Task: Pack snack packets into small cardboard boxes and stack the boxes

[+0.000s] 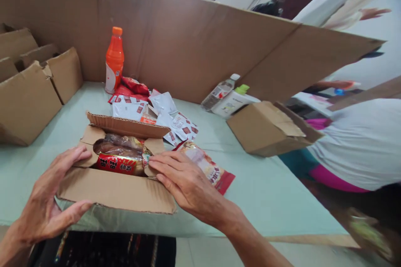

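A small cardboard box (119, 192) stands in front of me, its top flaps partly raised. Inside lie a red package (115, 163) with yellow lettering and a clear-wrapped brown item (120, 147). My left hand (52, 194) rests its fingers on the left end flap (91, 137), thumb spread away over the front flap. Across the right end flap (155, 146) lie the stretched fingers of my right hand (184, 179), pressing it inward. Neither hand holds anything. Just beyond my right hand is a red-and-white snack bag (205, 162), partly covered by it.
Behind the box sit white sachets (180, 127), a red bag (133, 87) and an orange drink bottle (114, 60). A clear bottle (219, 91), a white bottle (233, 102) and two cardboard boxes (28, 104) (266, 129) flank them. A cardboard wall (188, 41) borders the table; a person (366, 146) is at right.
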`<state>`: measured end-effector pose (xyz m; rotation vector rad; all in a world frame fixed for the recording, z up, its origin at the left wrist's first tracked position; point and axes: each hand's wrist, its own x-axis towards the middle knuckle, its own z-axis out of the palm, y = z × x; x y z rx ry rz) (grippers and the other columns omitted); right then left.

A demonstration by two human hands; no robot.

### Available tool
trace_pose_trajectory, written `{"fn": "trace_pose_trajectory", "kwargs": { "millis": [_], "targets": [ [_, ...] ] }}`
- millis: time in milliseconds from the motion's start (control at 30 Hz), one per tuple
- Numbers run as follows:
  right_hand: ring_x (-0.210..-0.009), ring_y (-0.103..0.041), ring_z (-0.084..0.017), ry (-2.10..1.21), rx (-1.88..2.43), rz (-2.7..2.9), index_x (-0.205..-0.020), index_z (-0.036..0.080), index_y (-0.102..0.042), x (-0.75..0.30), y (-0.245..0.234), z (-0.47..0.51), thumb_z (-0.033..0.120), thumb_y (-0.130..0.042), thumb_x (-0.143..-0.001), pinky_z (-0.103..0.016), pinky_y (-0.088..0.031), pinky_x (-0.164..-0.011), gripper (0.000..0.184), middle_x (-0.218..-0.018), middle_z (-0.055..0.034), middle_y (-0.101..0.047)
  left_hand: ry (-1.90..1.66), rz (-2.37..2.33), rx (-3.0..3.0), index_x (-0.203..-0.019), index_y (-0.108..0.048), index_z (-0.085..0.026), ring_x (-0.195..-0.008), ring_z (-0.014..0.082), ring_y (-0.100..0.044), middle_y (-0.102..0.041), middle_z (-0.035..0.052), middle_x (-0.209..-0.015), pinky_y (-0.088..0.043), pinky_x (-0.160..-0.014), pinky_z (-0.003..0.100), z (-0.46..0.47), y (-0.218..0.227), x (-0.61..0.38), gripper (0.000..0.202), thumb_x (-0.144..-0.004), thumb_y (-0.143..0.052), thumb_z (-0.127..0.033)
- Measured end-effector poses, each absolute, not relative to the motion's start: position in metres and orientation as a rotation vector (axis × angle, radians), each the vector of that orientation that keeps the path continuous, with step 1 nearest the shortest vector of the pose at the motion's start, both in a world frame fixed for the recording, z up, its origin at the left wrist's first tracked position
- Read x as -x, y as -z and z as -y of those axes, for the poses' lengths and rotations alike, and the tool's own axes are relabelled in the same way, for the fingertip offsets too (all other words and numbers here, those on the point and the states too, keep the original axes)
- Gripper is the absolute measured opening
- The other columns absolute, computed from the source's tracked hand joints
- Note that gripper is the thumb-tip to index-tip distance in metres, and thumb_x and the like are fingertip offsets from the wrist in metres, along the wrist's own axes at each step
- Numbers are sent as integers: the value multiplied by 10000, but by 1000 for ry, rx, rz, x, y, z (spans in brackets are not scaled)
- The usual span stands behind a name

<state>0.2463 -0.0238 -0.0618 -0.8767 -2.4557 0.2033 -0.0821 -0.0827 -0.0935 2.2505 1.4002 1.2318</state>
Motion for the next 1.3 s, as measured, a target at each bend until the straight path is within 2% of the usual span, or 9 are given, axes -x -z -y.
{"fn": "trace_pose_trajectory", "kwargs": {
  "millis": [167,300,433,533,667,833,967,1167,1300],
  "targets": [
    [-1050,-755,-252,-261,825,2498,-1163,181,-784,-248,58,17,144,-550,-1023,-463,-661,-889,275,-1129,-106,-814,-1211,-1478,-2257,-1618,-394,-375,-1268,302,-697,-783,55,-1244,-544,-1129,471,77,86,87,739,-980,-592,-690],
    [-1093,-761,-223,-222,796,2240,-1147,229,-760,-251,58,13,135,-566,-1018,-425,-652,-927,251,-1218,-96,-789,-1394,-1622,-2111,-1494,-560,-330,-962,243,-774,-804,8,-967,-604,-990,415,69,77,71,624,-970,-654,-655],
    [-1328,-646,-291,-94,954,1870,-1385,282,-653,-251,57,0,281,-609,-1023,-551,-559,-1088,364,-1488,-120,-640,-1491,-1791,-2090,-1371,-647,-287,-750,200,-730,-763,-29,-827,-622,-889,384,55,73,55,524,-964,-690,-615],
    [-1307,-656,-295,-263,970,1984,-1496,277,-559,-252,66,-6,431,-520,-1072,-545,-565,-1065,453,-1470,-123,-657,-1542,-1918,-2140,-1359,-654,-258,-980,249,-732,-744,53,-1077,-613,-972,431,44,74,52,491,-972,-698,-556],
    [-1290,-662,-273,-303,834,2219,-1401,241,-624,-253,93,4,414,-456,-1104,-483,-553,-1071,382,-1355,-120,-727,-1407,-1896,-2195,-1356,-674,-233,-1336,354,-602,-561,150,-1482,-544,-1119,549,33,77,58,483,-960,-697,-508],
    [-1411,-564,-314,-151,742,2343,-1581,231,-464,-262,112,13,549,-387,-1100,-529,-491,-1120,582,-1492,-146,-637,-1165,-1724,-2146,-1101,-800,-219,-1323,356,-629,-640,144,-1412,-557,-1090,581,26,82,63,367,-999,-558,-475],
    [-1511,-442,-371,-65,734,2437,-1477,249,-565,-265,111,3,627,-486,-1044,-604,-423,-1173,580,-1564,-139,-571,-1180,-1726,-2091,-1099,-807,-215,-1335,359,-633,-618,160,-1455,-579,-1056,563,24,84,61,380,-989,-534,-455],
    [-1585,-344,-342,-224,609,2456,-1664,228,-264,-256,110,-14,666,-522,-1021,-609,-408,-1224,820,-1623,-187,-483,-1167,-1747,-2098,-1091,-813,-219,-1325,360,-640,-632,159,-1439,-580,-1056,569,24,83,60,390,-981,-524,-457],
    [-1608,-286,-359,-279,610,2482,-1646,229,-337,-253,112,-19,602,-633,-989,-624,-387,-1240,812,-1658,-187,-435,-1174,-1758,-2068,-1104,-812,-206,-1333,364,-632,-625,158,-1447,-576,-1073,572,24,85,60,406,-977,-517,-455]
  ]
}}
